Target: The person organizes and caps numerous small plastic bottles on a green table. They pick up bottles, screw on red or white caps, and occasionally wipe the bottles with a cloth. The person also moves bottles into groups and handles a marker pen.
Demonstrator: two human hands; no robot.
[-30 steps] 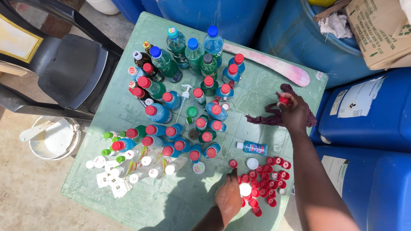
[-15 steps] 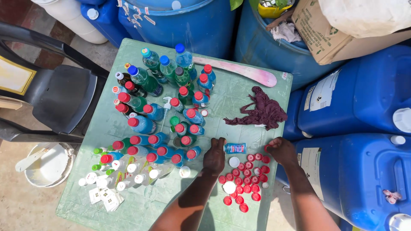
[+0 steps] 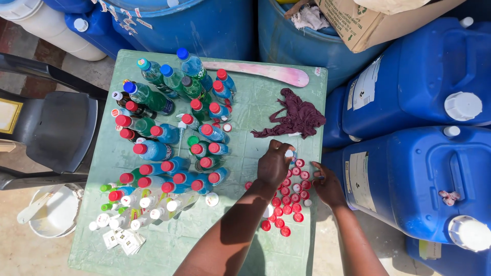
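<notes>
Left hand point(image 3: 274, 164) pinches a small bottle point(image 3: 290, 153) above loose red caps point(image 3: 286, 200) near the desk's point(image 3: 153, 250) right edge; right hand point(image 3: 327, 185) rests there, its fingers' grip hidden.

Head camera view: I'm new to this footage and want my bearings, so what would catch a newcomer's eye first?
Most striking is the crowd of capped bottles covering the left half of the green table. Near its right edge, the left hand and right hand work over a cluster of loose red caps. Big blue drums ring the table, and a dark red rag lies behind the hands.
</notes>
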